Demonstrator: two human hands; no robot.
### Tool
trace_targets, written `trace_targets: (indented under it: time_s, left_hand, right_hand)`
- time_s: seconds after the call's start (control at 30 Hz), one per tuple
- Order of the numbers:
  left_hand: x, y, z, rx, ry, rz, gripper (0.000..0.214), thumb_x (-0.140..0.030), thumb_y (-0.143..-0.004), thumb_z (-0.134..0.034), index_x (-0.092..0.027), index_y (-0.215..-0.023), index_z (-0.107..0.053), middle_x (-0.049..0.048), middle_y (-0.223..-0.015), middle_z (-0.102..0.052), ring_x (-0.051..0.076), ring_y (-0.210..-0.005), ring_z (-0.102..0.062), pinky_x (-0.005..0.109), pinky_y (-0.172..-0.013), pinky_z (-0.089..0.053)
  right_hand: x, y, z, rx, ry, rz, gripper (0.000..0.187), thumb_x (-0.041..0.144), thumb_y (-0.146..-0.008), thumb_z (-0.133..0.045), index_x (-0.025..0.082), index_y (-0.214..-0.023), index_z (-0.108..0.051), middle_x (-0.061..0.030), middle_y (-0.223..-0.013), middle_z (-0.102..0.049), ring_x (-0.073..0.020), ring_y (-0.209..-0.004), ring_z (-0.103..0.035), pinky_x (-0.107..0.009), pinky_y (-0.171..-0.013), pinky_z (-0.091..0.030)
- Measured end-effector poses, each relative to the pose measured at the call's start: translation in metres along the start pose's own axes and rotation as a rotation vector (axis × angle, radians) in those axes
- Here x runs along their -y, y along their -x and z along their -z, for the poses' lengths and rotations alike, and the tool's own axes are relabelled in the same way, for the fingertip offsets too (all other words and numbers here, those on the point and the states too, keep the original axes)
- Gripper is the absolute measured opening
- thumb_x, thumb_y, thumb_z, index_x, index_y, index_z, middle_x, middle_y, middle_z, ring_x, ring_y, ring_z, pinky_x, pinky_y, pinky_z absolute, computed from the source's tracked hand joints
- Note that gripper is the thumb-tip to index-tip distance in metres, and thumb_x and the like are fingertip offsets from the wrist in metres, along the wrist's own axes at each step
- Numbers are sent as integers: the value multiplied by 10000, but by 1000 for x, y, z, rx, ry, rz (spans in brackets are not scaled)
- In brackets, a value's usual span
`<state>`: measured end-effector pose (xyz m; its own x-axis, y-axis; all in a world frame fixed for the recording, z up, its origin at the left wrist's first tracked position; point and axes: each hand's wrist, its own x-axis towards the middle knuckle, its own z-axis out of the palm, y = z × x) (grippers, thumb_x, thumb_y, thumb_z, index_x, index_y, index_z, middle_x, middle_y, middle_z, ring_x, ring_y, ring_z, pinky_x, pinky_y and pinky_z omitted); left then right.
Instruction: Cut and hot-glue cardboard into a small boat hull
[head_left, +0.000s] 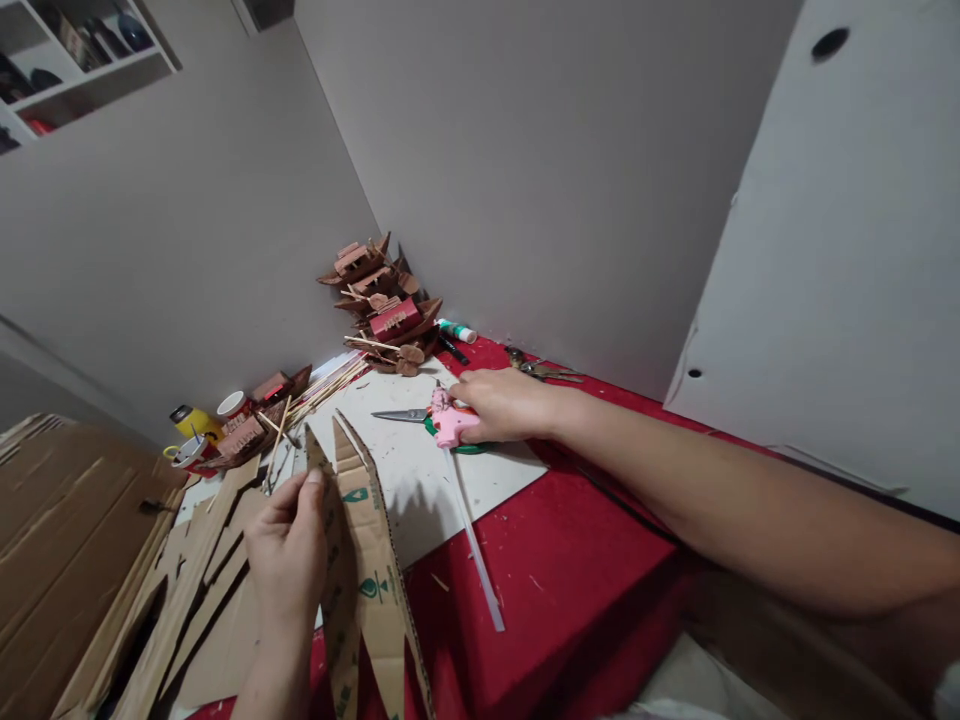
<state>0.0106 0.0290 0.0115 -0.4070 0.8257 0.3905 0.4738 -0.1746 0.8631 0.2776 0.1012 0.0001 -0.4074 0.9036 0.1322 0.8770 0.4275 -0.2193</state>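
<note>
My left hand [289,535] pinches the edge of a bent cardboard piece [371,540] with green print, whose pointed end stands up from the table. My right hand [502,403] reaches across with its fingers closed around a pink hot glue gun [452,424]. A long clear glue stick [474,545] sticks out of the gun toward me. Partly under the gun and my right hand lie scissors [401,415] with green handles, their blades pointing left on a white sheet [401,495].
Small brown model boats [394,320] are stacked in the corner. Thin wooden sticks [326,385], cups [193,455] and cut cardboard strips [199,590] lie to the left. Pliers [551,371] and a glue tube [456,331] sit by the wall on the red tabletop [555,570].
</note>
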Motion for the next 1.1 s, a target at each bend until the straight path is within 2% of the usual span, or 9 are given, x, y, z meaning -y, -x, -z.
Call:
trace_targets:
  time_s: [0.07, 0.13, 0.2, 0.27, 0.37, 0.5, 0.63, 0.77, 1.1]
  left_hand:
    - [0, 7, -2, 28, -16, -35, 232, -353, -688, -697, -159, -778, -786, 28, -704, -740, 187, -688, -653, 255, -615, -515]
    - [0, 14, -5, 52, -37, -63, 219, -349, -714, -690, -169, -793, -788, 21, -707, -741, 185, -687, -657, 248, -616, -515]
    - [-1, 21, -7, 86, -62, -98, 217, -349, -743, -680, -171, -805, -788, 21, -704, -740, 183, -663, -655, 245, -599, -512]
    - [-3, 28, -9, 133, -77, -149, 215, -347, -774, -667, -173, -820, -784, 22, -717, -742, 179, -648, -656, 242, -594, -510]
    - [-3, 36, -13, 205, -112, -216, 207, -340, -817, -645, -184, -846, -778, 22, -726, -742, 165, -629, -656, 232, -587, -501]
    - [-2, 45, -17, 246, -176, -333, 179, -321, -834, -643, -203, -853, -777, 26, -772, -751, 161, -658, -669, 223, -611, -505]
    - [0, 49, -16, 221, -178, -304, 204, -327, -812, -681, -232, -971, -766, 27, -877, -768, 175, -747, -701, 234, -688, -534]
    - [2, 50, -15, 150, -143, -245, 210, -323, -773, -730, -235, -962, -759, 9, -844, -765, 155, -704, -696, 223, -677, -538]
    - [4, 49, -20, 243, -136, -267, 180, -338, -779, -715, -214, -903, -755, 28, -823, -746, 173, -710, -678, 260, -691, -518]
  right_hand:
    - [7, 4, 3, -103, -170, 53, 467, 449, -796, -637, 116, -1123, -653, -171, -1100, -661, -296, -993, -616, -365, -777, -473]
    - [20, 9, 5, -230, -510, 126, 435, 408, -821, -620, 108, -1134, -649, -137, -1094, -676, -229, -964, -623, -325, -814, -474]
    - [36, 17, 4, -220, -876, 170, 407, 440, -862, -561, 111, -1074, -670, -95, -987, -695, -178, -857, -629, -289, -758, -484]
    - [52, 25, 2, -174, -1050, 162, 403, 450, -806, -625, 108, -1013, -677, -70, -919, -690, -164, -814, -612, -270, -718, -478]
    - [66, 33, -3, -43, -1046, 100, 296, 380, -748, -692, 117, -881, -665, -14, -773, -637, -133, -694, -551, -228, -591, -425]
    - [69, 33, -9, -20, -1021, 45, 56, 177, -778, -614, 122, -779, -625, 30, -681, -557, -96, -630, -483, -197, -558, -367]
    - [64, 33, -9, -23, -971, 71, 104, 118, -801, -571, 122, -703, -605, 40, -626, -503, -89, -603, -429, -201, -551, -320]
    - [63, 35, -6, 6, -925, 96, 81, 116, -813, -576, 109, -775, -648, 17, -680, -582, -101, -637, -466, -208, -577, -325]
    - [59, 31, -6, 40, -886, 112, 114, 80, -810, -563, 116, -712, -609, 29, -668, -572, -95, -644, -485, -196, -582, -325]
